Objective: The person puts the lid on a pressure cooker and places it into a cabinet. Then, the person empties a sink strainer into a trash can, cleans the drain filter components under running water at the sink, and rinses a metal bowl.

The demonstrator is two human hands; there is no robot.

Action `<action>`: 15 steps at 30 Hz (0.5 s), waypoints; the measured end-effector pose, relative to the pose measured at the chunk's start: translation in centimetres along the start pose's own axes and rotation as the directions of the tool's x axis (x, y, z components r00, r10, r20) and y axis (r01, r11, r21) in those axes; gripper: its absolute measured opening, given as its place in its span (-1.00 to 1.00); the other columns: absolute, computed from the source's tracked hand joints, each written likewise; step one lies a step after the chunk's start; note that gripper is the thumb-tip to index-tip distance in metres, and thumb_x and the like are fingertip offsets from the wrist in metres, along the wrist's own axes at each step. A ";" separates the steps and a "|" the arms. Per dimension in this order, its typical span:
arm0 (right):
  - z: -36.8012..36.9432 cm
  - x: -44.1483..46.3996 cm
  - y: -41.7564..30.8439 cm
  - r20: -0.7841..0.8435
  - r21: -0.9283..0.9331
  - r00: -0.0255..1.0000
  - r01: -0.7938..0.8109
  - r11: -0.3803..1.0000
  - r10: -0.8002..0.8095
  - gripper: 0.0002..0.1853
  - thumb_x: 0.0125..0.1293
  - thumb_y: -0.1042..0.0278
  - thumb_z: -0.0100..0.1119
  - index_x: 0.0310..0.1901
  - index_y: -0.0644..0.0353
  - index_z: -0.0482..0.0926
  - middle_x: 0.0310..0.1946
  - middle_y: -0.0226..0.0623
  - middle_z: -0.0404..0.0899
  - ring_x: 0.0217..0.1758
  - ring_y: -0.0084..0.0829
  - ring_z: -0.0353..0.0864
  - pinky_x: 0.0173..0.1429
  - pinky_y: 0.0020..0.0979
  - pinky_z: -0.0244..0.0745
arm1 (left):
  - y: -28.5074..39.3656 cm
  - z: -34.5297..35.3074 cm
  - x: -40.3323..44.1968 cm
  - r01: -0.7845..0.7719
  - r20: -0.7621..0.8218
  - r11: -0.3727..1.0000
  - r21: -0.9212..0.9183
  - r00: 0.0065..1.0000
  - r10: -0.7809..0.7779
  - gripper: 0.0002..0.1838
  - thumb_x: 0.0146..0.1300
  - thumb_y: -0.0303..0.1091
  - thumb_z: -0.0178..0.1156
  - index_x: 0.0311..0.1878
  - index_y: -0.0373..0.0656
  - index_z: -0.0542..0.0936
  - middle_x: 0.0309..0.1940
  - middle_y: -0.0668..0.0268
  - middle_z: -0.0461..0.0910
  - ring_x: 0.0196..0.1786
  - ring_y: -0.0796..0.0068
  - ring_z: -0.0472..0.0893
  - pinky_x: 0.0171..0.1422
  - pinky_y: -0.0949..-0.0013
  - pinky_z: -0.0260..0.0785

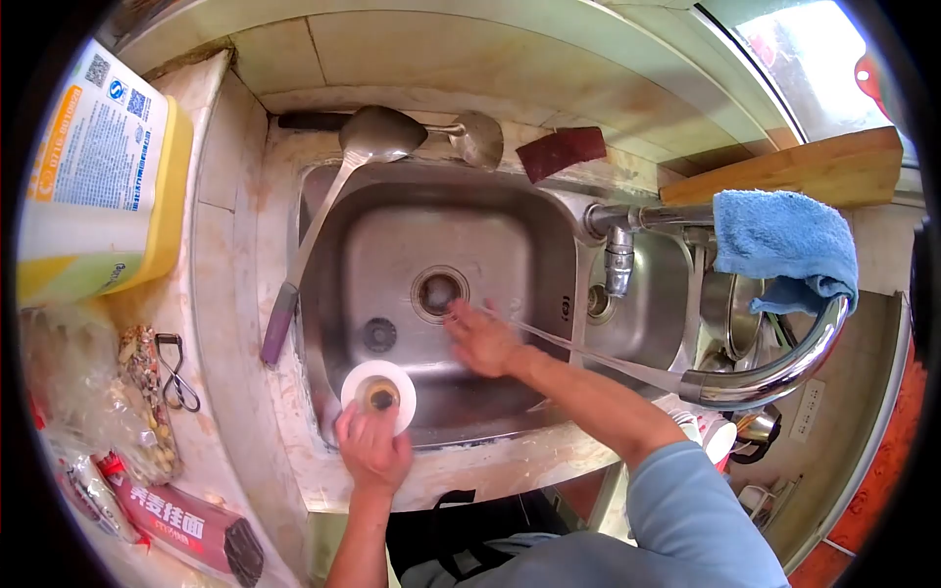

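Note:
My left hand [373, 449] grips the near side of a small white bowl [400, 380] with a brownish, dark-spotted middle, over the front left edge of the sink. What the bowl's middle holds is too small to tell. My right hand [482, 338] is down in the large steel sink basin [520, 230], fingers stretched out and a little blurred, beside the drain hole [439, 293]. From the chrome faucet [755, 390], a stream of water [598, 355] runs leftward to that hand. A dark round drain strainer [380, 335] lies on the basin floor.
A spatula [328, 216] with a purple handle leans across the basin's left rim. Another metal utensil [477, 140] and a dark red cloth [562, 153] lie behind. A blue towel [784, 245] hangs on the faucet. At left stands a yellow-and-white jug [108, 186].

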State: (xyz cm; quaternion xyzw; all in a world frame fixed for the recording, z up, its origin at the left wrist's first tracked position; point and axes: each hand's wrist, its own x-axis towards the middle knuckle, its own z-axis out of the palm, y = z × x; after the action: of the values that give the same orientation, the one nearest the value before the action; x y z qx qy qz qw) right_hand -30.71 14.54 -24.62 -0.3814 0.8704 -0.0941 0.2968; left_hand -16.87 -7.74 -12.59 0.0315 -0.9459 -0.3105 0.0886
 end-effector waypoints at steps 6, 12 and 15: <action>0.0 0.9 2.3 -0.090 0.499 0.779 -0.504 0.705 0.621 -0.72 0.35 0.20 -0.09 -0.13 0.20 0.53 -0.15 -0.14 0.58 -0.16 -0.18 0.59 -0.08 -0.13 0.47 | 0.0 0.1 0.0 -0.018 -0.012 1.000 0.011 1.000 0.018 -0.68 -0.13 -0.56 0.17 -0.19 -0.20 0.54 -0.47 0.23 0.52 -0.32 0.24 0.53 0.19 0.10 0.28; -5.6 1.0 1.3 0.406 0.547 0.831 0.111 -0.830 0.379 -0.78 0.36 0.21 -0.06 -0.46 0.04 0.35 -0.64 -0.46 0.30 -0.60 -0.57 0.26 -0.56 -0.55 0.14 | 0.2 0.0 0.1 -0.016 -0.011 1.000 0.012 1.000 0.016 -0.68 -0.13 -0.56 0.19 -0.19 -0.20 0.54 -0.47 0.23 0.52 -0.32 0.24 0.54 0.19 0.10 0.28; -8.0 1.3 -0.6 0.372 0.510 0.849 0.151 -0.847 0.375 -0.76 0.37 0.20 -0.08 -0.46 0.04 0.34 -0.69 -0.53 0.20 -0.66 -0.62 0.14 -0.62 -0.59 0.01 | 0.3 0.1 0.1 -0.017 -0.019 1.000 0.018 1.000 0.017 -0.69 -0.12 -0.56 0.20 -0.20 -0.20 0.55 -0.48 0.23 0.51 -0.32 0.24 0.54 0.19 0.11 0.29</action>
State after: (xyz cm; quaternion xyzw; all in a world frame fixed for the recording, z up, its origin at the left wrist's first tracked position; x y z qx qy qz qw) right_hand -35.74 12.70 -18.47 0.4041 0.2511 -0.8172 0.3252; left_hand -17.03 -7.48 -12.51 0.0273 -0.9480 -0.3008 0.1001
